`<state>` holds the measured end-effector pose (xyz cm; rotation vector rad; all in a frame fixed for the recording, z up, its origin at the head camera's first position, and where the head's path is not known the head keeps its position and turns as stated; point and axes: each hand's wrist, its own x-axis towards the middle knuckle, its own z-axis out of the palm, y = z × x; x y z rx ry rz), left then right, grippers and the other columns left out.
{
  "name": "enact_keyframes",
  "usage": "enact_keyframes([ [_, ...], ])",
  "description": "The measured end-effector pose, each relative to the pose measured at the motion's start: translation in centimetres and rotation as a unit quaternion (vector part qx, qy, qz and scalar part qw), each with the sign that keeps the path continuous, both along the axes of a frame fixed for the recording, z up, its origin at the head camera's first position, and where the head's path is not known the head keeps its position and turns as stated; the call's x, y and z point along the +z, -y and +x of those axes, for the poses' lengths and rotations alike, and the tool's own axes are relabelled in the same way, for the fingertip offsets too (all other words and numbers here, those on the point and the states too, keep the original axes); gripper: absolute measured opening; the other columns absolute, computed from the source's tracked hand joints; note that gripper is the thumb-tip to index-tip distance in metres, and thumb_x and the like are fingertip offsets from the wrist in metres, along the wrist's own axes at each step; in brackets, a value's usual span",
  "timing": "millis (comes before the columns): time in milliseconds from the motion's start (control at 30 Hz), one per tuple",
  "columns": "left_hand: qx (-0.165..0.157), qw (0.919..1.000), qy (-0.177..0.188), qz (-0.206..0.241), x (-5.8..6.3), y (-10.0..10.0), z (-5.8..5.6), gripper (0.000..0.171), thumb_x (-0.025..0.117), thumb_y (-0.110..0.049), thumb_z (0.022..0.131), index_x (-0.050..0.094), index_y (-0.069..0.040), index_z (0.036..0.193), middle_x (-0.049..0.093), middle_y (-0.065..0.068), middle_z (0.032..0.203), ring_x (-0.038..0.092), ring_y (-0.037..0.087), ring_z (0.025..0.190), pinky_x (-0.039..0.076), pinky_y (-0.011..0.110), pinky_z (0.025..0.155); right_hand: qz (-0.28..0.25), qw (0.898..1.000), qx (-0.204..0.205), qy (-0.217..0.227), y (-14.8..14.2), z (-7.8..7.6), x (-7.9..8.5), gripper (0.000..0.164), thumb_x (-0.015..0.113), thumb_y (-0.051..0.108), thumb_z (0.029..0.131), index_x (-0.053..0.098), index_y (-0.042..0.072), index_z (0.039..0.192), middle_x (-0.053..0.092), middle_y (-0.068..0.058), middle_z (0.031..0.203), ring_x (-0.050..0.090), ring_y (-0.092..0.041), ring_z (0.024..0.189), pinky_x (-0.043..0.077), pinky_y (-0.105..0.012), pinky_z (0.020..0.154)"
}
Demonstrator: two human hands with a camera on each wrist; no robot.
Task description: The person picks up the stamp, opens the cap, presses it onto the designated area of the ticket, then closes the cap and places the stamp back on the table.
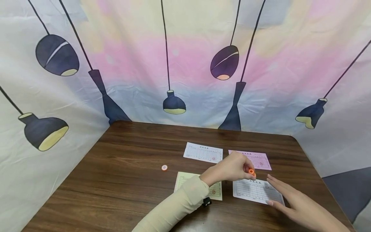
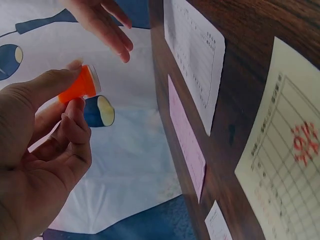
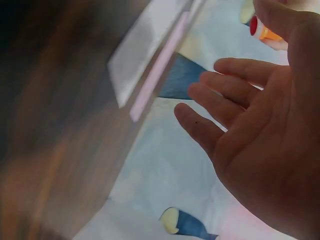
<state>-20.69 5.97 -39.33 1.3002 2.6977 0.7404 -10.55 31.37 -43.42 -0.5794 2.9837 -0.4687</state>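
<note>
My left hand [image 1: 236,166] pinches a small orange round stamp [image 1: 251,172] between thumb and fingers, held over the top of the front white slip [image 1: 255,190]. The stamp's red end shows in the right wrist view [image 3: 254,25]. Fingers straight and spread, my right hand [image 1: 295,203] overlaps the right end of that slip in the head view. Partly behind my left forearm lies a yellow slip [image 1: 182,180] with a red stamp mark. Beyond my left hand is a pink slip [image 1: 262,161], also bearing a red mark.
Farther back on the brown wooden table [image 1: 121,161] lies another white slip [image 1: 203,153] with a red mark. A small round cap-like disc [image 1: 164,167] with an orange rim sits to the left. A printed cloth [image 1: 197,64] hangs behind the table.
</note>
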Motion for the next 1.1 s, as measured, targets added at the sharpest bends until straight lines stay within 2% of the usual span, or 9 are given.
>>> enact_keyframes([
  [167, -0.013, 0.9998, -0.012, -0.008, -0.5, -1.3, -0.1, 0.009, 0.083, -0.031, 0.093, 0.080, -0.024, 0.088, 0.060, -0.018, 0.067, 0.046, -0.010, 0.061, 0.038, 0.005, 0.059, 0.012, 0.999, -0.004, 0.042, -1.7, 0.2, -1.3, 0.091, 0.065, 0.061, 0.097, 0.035, 0.008, 0.164, 0.040, -0.024, 0.165, 0.056, -0.049, 0.137, 0.060, -0.051, 0.089],
  [333, -0.012, 0.9997, -0.003, -0.021, -1.0, -2.5, 0.3, 0.011, 0.082, -0.032, 0.093, 0.079, -0.024, 0.087, 0.059, -0.018, 0.064, 0.044, -0.009, 0.058, 0.037, 0.007, 0.057, 0.035, 0.999, -0.002, 0.037, -3.2, 0.4, -2.7, 0.097, 0.068, 0.066, 0.093, 0.031, 0.015, 0.166, 0.040, -0.022, 0.166, 0.056, -0.047, 0.138, 0.060, -0.037, 0.086],
  [533, -0.008, 0.9993, -0.011, -0.035, -1.7, -3.6, 0.7, 0.010, 0.081, -0.033, 0.094, 0.078, -0.025, 0.088, 0.059, -0.020, 0.065, 0.045, -0.011, 0.057, 0.036, 0.005, 0.058, 0.034, 0.999, -0.010, 0.041, -4.1, 0.5, -3.6, 0.100, 0.068, 0.070, 0.090, 0.027, 0.022, 0.168, 0.038, -0.020, 0.168, 0.049, -0.047, 0.144, 0.059, -0.049, 0.089],
  [633, -0.006, 0.9993, -0.013, -0.036, -2.2, -4.0, 0.8, 0.010, 0.080, -0.032, 0.094, 0.078, -0.025, 0.087, 0.059, -0.020, 0.065, 0.044, -0.011, 0.057, 0.037, 0.005, 0.057, 0.029, 0.998, -0.011, 0.049, -4.4, 0.5, -4.0, 0.101, 0.068, 0.070, 0.090, 0.025, 0.024, 0.168, 0.038, -0.019, 0.169, 0.015, -0.007, 0.161, 0.057, -0.057, 0.093],
  [700, -0.006, 0.9992, -0.014, -0.037, -2.4, -4.3, 0.9, 0.010, 0.080, -0.031, 0.095, 0.078, -0.025, 0.087, 0.058, -0.020, 0.064, 0.044, -0.010, 0.056, 0.036, 0.005, 0.057, 0.026, 0.998, -0.005, 0.048, -4.5, 0.5, -4.1, 0.099, 0.069, 0.068, 0.091, 0.026, 0.023, 0.168, 0.038, -0.018, 0.169, -0.009, 0.021, 0.147, 0.055, -0.061, 0.094],
  [767, -0.005, 0.9990, -0.018, -0.041, -2.6, -4.5, 0.9, 0.009, 0.079, -0.031, 0.095, 0.078, -0.025, 0.088, 0.058, -0.020, 0.064, 0.043, -0.010, 0.056, 0.036, 0.005, 0.057, 0.030, 0.999, -0.002, 0.042, -4.6, 0.4, -4.3, 0.097, 0.068, 0.068, 0.091, 0.028, 0.023, 0.167, 0.039, -0.017, 0.168, -0.019, 0.038, 0.122, 0.055, -0.061, 0.094],
  [900, -0.010, 0.9988, -0.014, -0.046, -3.0, -5.1, 0.9, 0.008, 0.078, -0.031, 0.096, 0.080, -0.025, 0.093, 0.058, -0.020, 0.066, 0.044, -0.009, 0.057, 0.036, 0.005, 0.056, 0.038, 0.998, 0.000, 0.046, -4.8, 0.2, -4.5, 0.096, 0.067, 0.067, 0.093, 0.029, 0.020, 0.167, 0.040, -0.015, 0.168, 0.007, -0.005, 0.158, 0.053, -0.063, 0.096],
  [1000, -0.016, 0.9985, -0.013, -0.050, -3.4, -5.7, 0.9, 0.009, 0.076, -0.033, 0.097, 0.081, -0.025, 0.097, 0.059, -0.021, 0.068, 0.046, -0.009, 0.059, 0.037, 0.005, 0.058, 0.036, 0.998, 0.002, 0.054, -4.9, 0.2, -4.6, 0.095, 0.068, 0.064, 0.094, 0.030, 0.017, 0.167, 0.040, -0.017, 0.167, 0.038, -0.048, 0.146, 0.051, -0.066, 0.097],
  [1100, -0.021, 0.9981, -0.016, -0.057, -3.6, -6.2, 0.8, 0.012, 0.075, -0.034, 0.098, 0.081, -0.025, 0.103, 0.062, -0.021, 0.071, 0.048, -0.009, 0.060, 0.037, 0.005, 0.058, 0.034, 0.997, 0.004, 0.063, -5.0, 0.0, -4.6, 0.095, 0.068, 0.063, 0.094, 0.031, 0.014, 0.166, 0.041, -0.020, 0.166, 0.043, -0.056, 0.142, 0.051, -0.068, 0.096],
])
